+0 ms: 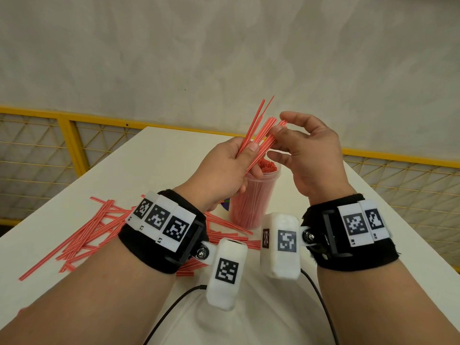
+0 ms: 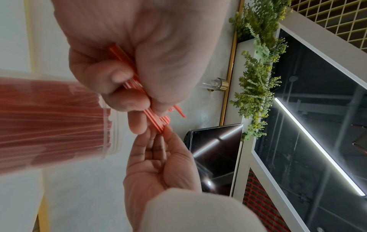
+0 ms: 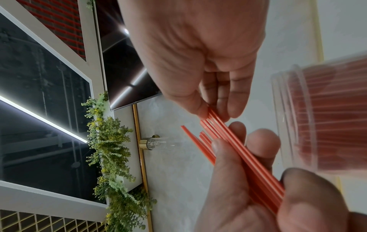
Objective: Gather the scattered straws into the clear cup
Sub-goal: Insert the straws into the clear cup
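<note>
My left hand grips a bundle of red-and-white straws near its lower end, tilted up and to the right just above the clear cup. The cup stands upright on the white table, packed with straws. My right hand pinches the bundle's upper ends between thumb and fingertips; two straws stick out higher. In the left wrist view my left hand curls round the bundle beside the blurred cup. In the right wrist view my right hand meets the straw ends. Several loose straws lie scattered at the left.
More loose straws lie under my left wrist, near the cup's base. A yellow mesh railing runs behind the table's far and side edges. Black cables trail from the wrist cameras over the near table. A small coloured item shows partly at the cup's left.
</note>
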Motion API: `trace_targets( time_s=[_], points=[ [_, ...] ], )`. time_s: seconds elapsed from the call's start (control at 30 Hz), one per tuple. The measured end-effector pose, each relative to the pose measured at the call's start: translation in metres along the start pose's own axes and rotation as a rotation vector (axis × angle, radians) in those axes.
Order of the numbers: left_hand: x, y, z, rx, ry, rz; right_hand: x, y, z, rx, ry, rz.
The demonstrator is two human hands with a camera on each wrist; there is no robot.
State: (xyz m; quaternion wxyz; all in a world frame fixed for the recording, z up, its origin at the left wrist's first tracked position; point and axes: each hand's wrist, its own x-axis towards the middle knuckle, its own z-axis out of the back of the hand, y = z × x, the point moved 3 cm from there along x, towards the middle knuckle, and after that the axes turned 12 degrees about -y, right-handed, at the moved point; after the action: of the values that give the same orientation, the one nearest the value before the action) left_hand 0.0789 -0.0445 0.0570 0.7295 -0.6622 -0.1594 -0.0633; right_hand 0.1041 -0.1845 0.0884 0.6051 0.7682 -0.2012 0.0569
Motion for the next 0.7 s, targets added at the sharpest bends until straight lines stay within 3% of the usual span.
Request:
trace_targets(
  time_s=[0.17,0.43,0.57,0.7],
  points=[
    [0.0,-0.001,0.0,0.015,-0.012,-0.022,-0.002,0.001,-0.001,0.008,0.028,0.013],
    [0.007,0.002,0.015,0.119,-0.226,0.037,0.008,0.008,0.013,0.065,-0.24,0.23],
    [0.008,0.005,0.014,0.158,-0.232,0.04,0.01,0.005,0.016,-0.128,-0.288,0.39],
    [0.008,0.005,0.015,0.17,-0.244,0.032,0.011,0.0,0.012,-0.307,-0.223,0.481]
  ],
)
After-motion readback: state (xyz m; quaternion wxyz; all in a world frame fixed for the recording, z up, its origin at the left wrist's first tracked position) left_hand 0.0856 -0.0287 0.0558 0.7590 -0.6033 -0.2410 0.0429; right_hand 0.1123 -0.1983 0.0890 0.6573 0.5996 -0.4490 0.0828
